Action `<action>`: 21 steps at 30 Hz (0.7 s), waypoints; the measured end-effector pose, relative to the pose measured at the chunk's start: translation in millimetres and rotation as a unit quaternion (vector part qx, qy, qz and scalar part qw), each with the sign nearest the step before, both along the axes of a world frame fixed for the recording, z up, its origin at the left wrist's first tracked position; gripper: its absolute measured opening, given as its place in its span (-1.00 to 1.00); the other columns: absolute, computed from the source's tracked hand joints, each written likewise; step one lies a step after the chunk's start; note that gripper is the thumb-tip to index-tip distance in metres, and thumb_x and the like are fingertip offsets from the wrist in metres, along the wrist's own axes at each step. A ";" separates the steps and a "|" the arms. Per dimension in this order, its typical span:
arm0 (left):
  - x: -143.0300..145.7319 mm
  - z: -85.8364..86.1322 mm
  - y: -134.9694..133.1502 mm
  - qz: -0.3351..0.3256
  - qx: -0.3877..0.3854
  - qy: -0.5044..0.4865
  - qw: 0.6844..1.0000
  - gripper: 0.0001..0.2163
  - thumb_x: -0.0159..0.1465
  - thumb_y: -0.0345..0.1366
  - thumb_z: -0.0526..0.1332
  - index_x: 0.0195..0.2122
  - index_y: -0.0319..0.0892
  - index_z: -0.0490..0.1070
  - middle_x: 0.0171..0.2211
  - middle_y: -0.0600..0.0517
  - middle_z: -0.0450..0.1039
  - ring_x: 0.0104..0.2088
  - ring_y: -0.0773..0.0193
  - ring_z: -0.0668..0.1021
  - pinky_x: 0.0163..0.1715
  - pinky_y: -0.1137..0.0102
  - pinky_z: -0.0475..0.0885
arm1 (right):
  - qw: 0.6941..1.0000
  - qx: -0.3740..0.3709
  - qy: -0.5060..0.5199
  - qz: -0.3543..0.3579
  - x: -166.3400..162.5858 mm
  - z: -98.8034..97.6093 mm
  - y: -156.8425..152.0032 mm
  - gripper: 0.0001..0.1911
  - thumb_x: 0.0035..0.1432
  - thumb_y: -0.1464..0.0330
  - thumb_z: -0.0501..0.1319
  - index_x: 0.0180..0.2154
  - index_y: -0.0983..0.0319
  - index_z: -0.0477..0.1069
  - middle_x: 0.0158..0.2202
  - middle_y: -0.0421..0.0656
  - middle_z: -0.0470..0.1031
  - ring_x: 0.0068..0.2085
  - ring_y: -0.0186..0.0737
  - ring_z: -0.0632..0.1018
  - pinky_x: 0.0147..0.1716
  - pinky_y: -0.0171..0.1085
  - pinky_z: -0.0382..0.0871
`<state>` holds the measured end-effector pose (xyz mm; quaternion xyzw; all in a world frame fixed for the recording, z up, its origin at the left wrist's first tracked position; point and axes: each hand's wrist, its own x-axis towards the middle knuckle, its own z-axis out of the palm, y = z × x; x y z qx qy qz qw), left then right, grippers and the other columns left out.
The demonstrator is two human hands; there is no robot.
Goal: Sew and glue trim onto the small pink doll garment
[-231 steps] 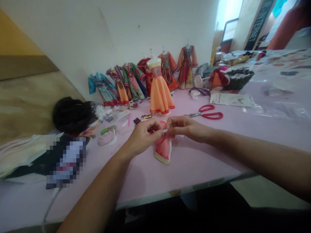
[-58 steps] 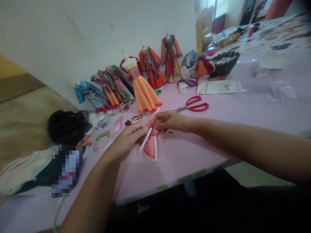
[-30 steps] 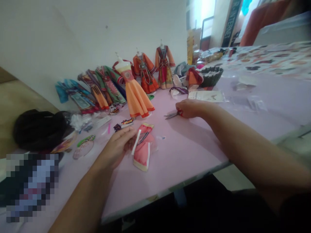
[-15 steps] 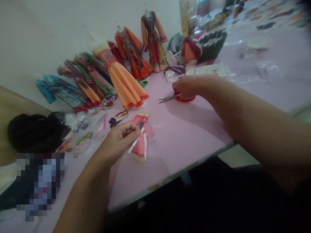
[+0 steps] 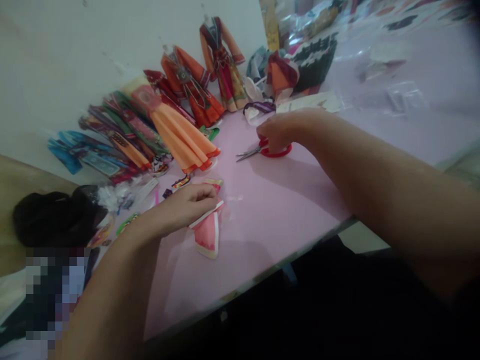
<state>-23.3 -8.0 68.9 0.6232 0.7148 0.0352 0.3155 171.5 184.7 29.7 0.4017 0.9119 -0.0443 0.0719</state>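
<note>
My left hand (image 5: pixel 183 205) rests on the pink table (image 5: pixel 270 200) with its fingers curled, pinching a white strip (image 5: pixel 205 214) that lies across a small pink doll dress (image 5: pixel 206 235). My right hand (image 5: pixel 281 131) reaches farther back and closes over the red-handled scissors (image 5: pixel 262 150), whose blades point left on the table.
A row of small doll costumes on stands lines the wall, with an orange dress (image 5: pixel 180 132) in front. A black bundle (image 5: pixel 52 217) lies at left, a dark basket (image 5: pixel 315 60) and clear plastic bags (image 5: pixel 397 95) at the back right. The table edge (image 5: pixel 262 280) runs close to me.
My right hand left the pink dress, reached back to the red scissors and closed on them. My left hand kept the white strip and lowered it onto the dress.
</note>
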 end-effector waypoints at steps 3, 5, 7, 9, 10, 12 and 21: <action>-0.4 -3.4 5.3 -0.009 -0.014 0.023 1.000 -0.72 0.13 -0.05 0.22 -0.57 -0.12 0.28 -0.56 0.10 0.22 -0.52 0.30 0.28 -0.52 0.40 0.14 | 1.000 0.007 -0.009 -0.004 1.6 -0.2 3.4 -0.46 0.08 0.40 0.38 0.13 0.30 0.52 0.01 0.07 0.59 -0.05 0.17 0.62 -0.18 -0.11 0.48; -1.4 -5.2 7.0 -0.006 -0.020 0.039 0.999 -0.70 0.12 -0.03 0.21 -0.57 -0.12 0.27 -0.56 0.10 0.21 -0.52 0.29 0.28 -0.52 0.39 0.14 | 1.000 0.008 0.004 0.003 1.7 -1.9 7.1 -0.49 0.06 0.36 0.41 0.08 0.31 0.55 -0.07 0.06 0.60 -0.09 0.15 0.62 -0.21 -0.11 0.48; -2.5 -5.9 8.0 0.000 -0.026 0.052 0.998 -0.69 0.11 0.00 0.20 -0.58 -0.11 0.26 -0.57 0.09 0.21 -0.52 0.28 0.27 -0.52 0.38 0.13 | 1.000 -0.003 0.029 0.011 1.0 -4.9 11.8 -0.53 0.05 0.28 0.44 0.00 0.32 0.59 -0.14 0.05 0.60 -0.10 0.14 0.60 -0.20 -0.08 0.46; -3.4 -5.9 8.4 0.004 -0.028 0.060 0.998 -0.67 0.10 0.02 0.20 -0.58 -0.11 0.25 -0.57 0.08 0.21 -0.53 0.27 0.27 -0.53 0.37 0.13 | 0.998 -0.013 0.054 0.017 0.3 -7.7 15.4 -0.54 0.04 0.20 0.46 -0.06 0.33 0.62 -0.18 0.03 0.60 -0.10 0.15 0.59 -0.18 -0.05 0.45; -3.7 -5.8 8.4 0.005 -0.027 0.060 0.998 -0.67 0.09 0.03 0.20 -0.59 -0.10 0.25 -0.57 0.08 0.21 -0.53 0.26 0.28 -0.53 0.37 0.13 | 0.998 -0.014 0.061 0.016 0.1 -8.4 16.1 -0.53 0.03 0.18 0.47 -0.07 0.33 0.62 -0.18 0.02 0.60 -0.10 0.15 0.59 -0.17 -0.04 0.44; -4.3 -5.8 8.0 0.009 -0.021 0.058 0.998 -0.67 0.08 0.04 0.20 -0.59 -0.10 0.26 -0.57 0.07 0.21 -0.53 0.26 0.27 -0.53 0.37 0.12 | 0.998 -0.008 0.061 0.011 0.3 -7.4 14.3 -0.50 0.02 0.19 0.48 -0.04 0.33 0.62 -0.12 0.04 0.60 -0.08 0.16 0.59 -0.17 -0.04 0.44; -4.2 -2.8 2.7 0.055 -0.002 -0.011 0.998 -0.70 0.02 -0.02 0.28 -0.63 -0.11 0.33 -0.60 0.08 0.22 -0.55 0.29 0.25 -0.55 0.40 0.10 | 0.987 -0.043 0.157 -0.001 9.9 4.9 9.0 -0.38 0.12 0.20 0.43 0.15 0.40 0.53 0.06 0.08 0.55 0.07 0.24 0.56 -0.04 -0.04 0.32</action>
